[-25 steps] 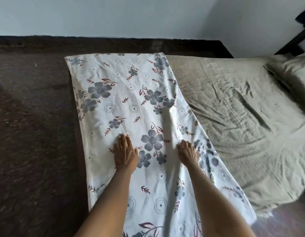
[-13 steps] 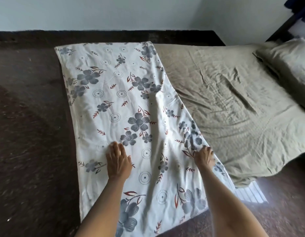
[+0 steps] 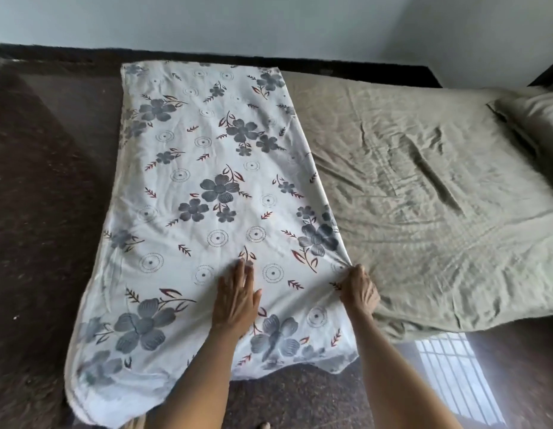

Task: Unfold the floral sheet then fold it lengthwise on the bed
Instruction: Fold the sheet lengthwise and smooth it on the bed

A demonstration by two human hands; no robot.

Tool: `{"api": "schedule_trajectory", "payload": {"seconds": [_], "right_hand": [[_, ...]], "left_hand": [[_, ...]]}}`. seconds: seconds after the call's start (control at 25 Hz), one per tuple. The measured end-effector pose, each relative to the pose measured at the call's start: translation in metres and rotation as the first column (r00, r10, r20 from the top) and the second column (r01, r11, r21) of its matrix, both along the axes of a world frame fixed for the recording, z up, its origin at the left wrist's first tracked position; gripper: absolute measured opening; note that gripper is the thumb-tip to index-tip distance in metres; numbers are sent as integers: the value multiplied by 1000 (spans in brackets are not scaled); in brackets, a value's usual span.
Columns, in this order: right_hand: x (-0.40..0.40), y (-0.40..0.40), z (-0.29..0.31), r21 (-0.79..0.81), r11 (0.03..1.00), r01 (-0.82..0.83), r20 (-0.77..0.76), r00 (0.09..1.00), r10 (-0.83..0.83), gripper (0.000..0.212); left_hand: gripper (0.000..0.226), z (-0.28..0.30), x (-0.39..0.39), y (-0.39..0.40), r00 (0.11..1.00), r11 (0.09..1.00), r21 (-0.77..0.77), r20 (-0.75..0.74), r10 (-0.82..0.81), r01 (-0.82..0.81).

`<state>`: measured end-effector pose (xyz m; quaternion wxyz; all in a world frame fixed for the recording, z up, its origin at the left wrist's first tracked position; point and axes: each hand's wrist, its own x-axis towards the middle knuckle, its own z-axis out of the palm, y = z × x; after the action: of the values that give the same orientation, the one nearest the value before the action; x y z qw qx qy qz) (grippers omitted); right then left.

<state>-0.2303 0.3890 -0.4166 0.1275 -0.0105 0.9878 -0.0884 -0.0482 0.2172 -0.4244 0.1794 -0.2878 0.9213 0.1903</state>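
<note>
The floral sheet [image 3: 207, 187], white with grey-blue flowers, lies as a long folded strip across the foot end of the bed [image 3: 423, 196], its near end hanging over the bed's edge. My left hand [image 3: 236, 297] lies flat on the sheet near the near end, fingers straight. My right hand [image 3: 358, 287] pinches the sheet's right edge, and the cloth is bunched into small creases at my fingers.
The bed is covered by a wrinkled olive-green cover, with a pillow [image 3: 538, 119] at the far right. Dark speckled floor [image 3: 36, 212] runs to the left and in front. A pale wall [image 3: 238, 23] stands behind.
Both hands have slid toward the sheet's near end. My right hand moved out to the right edge and took hold of it; my left stayed flat on the cloth.
</note>
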Motion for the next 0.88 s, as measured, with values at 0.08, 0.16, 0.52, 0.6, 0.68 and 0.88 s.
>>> {"api": "schedule_trajectory", "payload": {"seconds": [0.08, 0.16, 0.52, 0.6, 0.68, 0.88], "right_hand": [[0, -2, 2, -74, 997, 26, 63, 998, -21, 26], [7, 6, 5, -99, 995, 0, 103, 995, 10, 29], [52, 54, 5, -202, 979, 22, 52, 999, -12, 43], [69, 58, 6, -165, 985, -45, 67, 996, 57, 48], [79, 71, 12, -108, 980, -170, 75, 981, 178, 42], [71, 91, 24, -28, 987, -161, -27, 987, 160, 36]], "left_hand": [[90, -1, 5, 9, 999, 1000, 20, 53, -14, 12], [95, -2, 10, 22, 998, 1000, -1, 58, 0, 0], [67, 11, 66, 47, 994, 997, -40, 92, -56, 60], [74, 12, 82, 49, 997, 996, -66, 50, -63, 66], [64, 11, 97, 49, 999, 997, -74, 30, -32, 34], [64, 10, 141, 43, 1000, 988, -153, 28, -10, 14]]}}
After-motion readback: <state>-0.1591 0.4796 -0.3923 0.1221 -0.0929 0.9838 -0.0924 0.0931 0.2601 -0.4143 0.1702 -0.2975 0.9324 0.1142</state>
